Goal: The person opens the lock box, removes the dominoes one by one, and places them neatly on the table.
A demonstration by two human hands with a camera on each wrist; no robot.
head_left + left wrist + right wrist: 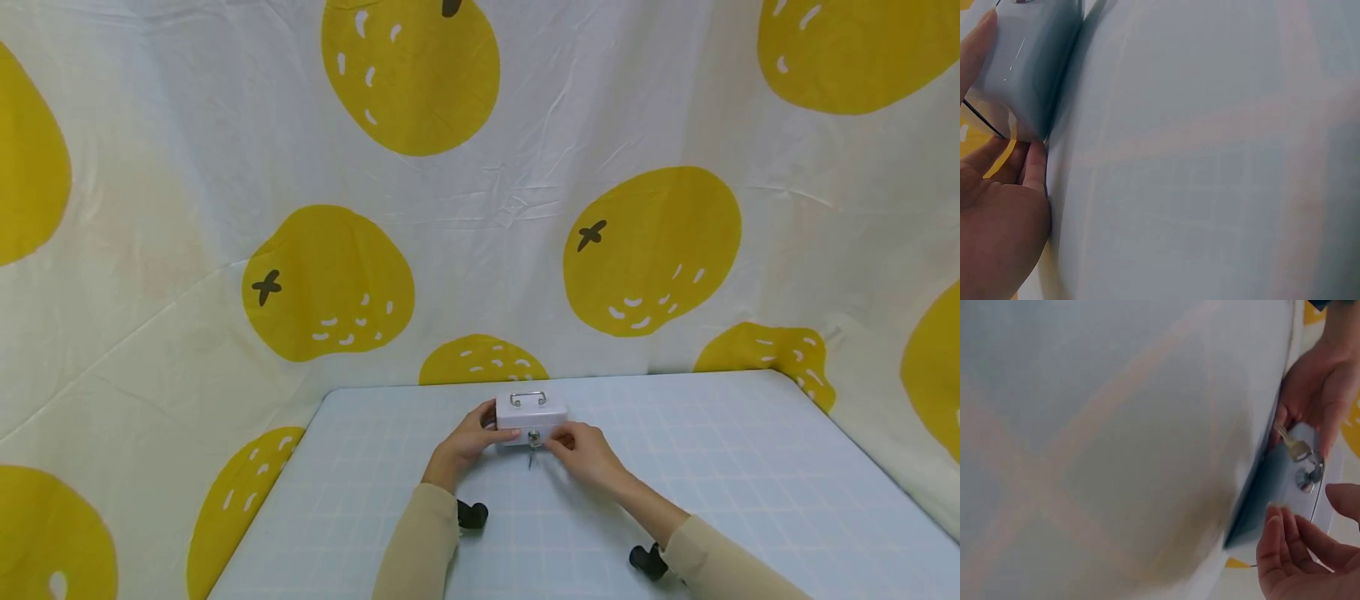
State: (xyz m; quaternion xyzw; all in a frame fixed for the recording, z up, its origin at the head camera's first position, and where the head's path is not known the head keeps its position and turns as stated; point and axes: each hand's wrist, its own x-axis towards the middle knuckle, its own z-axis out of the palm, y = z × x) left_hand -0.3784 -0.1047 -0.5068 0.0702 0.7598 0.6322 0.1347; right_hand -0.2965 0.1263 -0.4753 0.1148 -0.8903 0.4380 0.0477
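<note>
A small white cash box [517, 419] with a wire handle [528, 397] on its lid stands on the table, lid down. My left hand [468, 437] holds its left end, thumb across the front and the other fingers round the side. In the right wrist view a key sits in the round front lock [1304, 481], and a second key [1298, 450] dangles from the ring. My right hand [588, 454] is at the front right corner, beside the lock. Its fingers [1297, 544] are loosely bent, and the thumb is apart from them with nothing between.
The table [720, 467] has a pale blue checked cover. Behind it hangs a white cloth [517, 200] with large yellow fruit prints. Black wrist devices [472, 515] stick out near both sleeves.
</note>
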